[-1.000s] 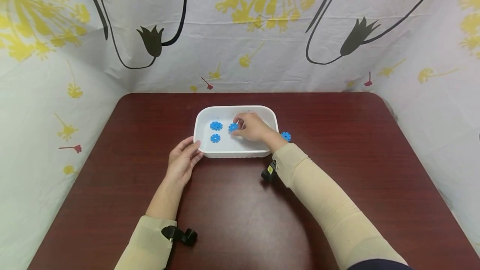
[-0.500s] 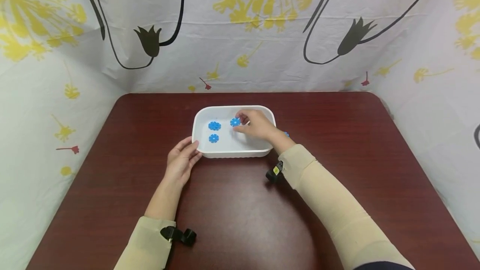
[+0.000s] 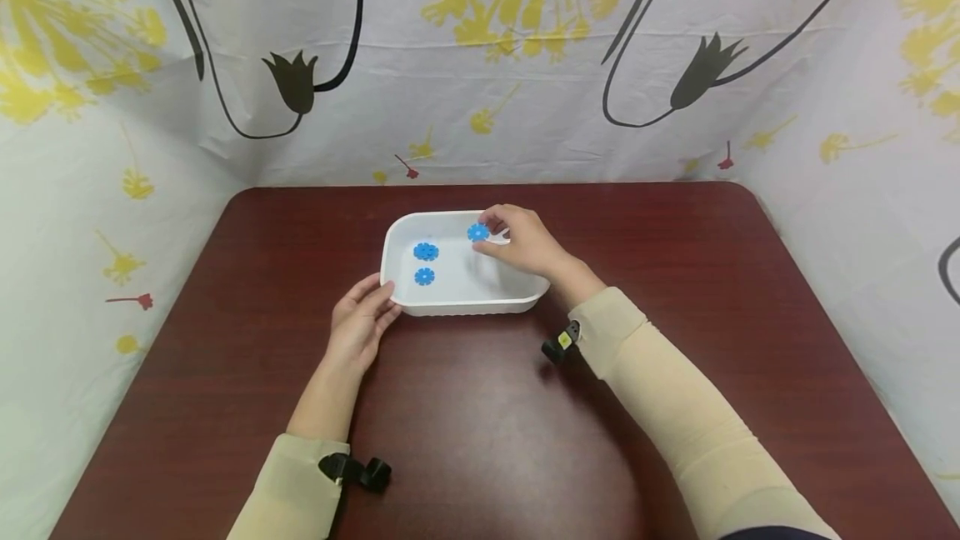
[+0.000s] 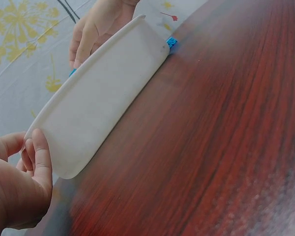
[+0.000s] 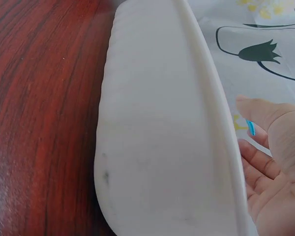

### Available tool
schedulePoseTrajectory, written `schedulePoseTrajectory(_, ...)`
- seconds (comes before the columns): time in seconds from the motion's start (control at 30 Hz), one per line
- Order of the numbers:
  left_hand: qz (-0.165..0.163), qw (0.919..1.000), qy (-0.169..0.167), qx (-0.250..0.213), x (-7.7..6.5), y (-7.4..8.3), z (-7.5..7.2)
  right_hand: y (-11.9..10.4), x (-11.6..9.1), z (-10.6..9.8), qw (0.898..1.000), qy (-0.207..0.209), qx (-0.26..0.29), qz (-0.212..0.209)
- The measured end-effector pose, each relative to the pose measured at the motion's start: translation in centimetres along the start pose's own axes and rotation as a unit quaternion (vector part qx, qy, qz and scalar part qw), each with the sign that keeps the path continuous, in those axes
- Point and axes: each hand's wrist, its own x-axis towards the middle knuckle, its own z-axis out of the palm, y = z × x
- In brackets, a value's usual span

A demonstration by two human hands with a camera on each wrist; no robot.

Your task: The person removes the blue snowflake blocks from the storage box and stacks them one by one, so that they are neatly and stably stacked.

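Observation:
A white plastic tray (image 3: 465,307) stands on the table in the head view. My left hand (image 3: 360,327) grips its near left corner, thumb over the rim and fingers against the outside wall. Above the tray's right half, my right hand (image 3: 528,247) pinches a blue notched disc (image 3: 477,232) by its edge between thumb and fingers. Only a blue sliver of that disc (image 5: 251,128) shows in the right wrist view. In the tray's left half lie overlapping blue discs (image 3: 426,252), with a single blue disc (image 3: 424,277) in front of them.
Another blue piece (image 4: 172,43) lies on the table beside the tray's right end in the left wrist view; the right forearm hides it in the head view. The dark red wooden table (image 3: 480,415) meets a patterned cloth (image 3: 480,132) at the back and sides.
My right hand has risen and moved slightly right and away with the pinched disc. The blue piece right of the tray is now covered by the forearm. My left hand keeps its grip.

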Motion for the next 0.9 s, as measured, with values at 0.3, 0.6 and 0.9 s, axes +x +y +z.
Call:
schedulePoseTrajectory(0.3, -0.002, 1.0000, 0.002, 0.005, 0.1, -0.1, 0.0, 0.1, -0.4, -1.2, 1.000, 0.015, 0.001, -0.014)
schedulePoseTrajectory(0.6, 0.001, 1.0000, 0.005, 0.004, -0.1, 0.1, 0.0, 0.0, -0.9, -2.4, 1.000, 0.026, 0.002, -0.013)
schedulePoseTrajectory(0.9, 0.001, 1.0000, 0.004, 0.003, 0.1, 0.0, 0.1, 0.0, -1.8, -3.5, 1.000, 0.030, 0.003, 0.003)
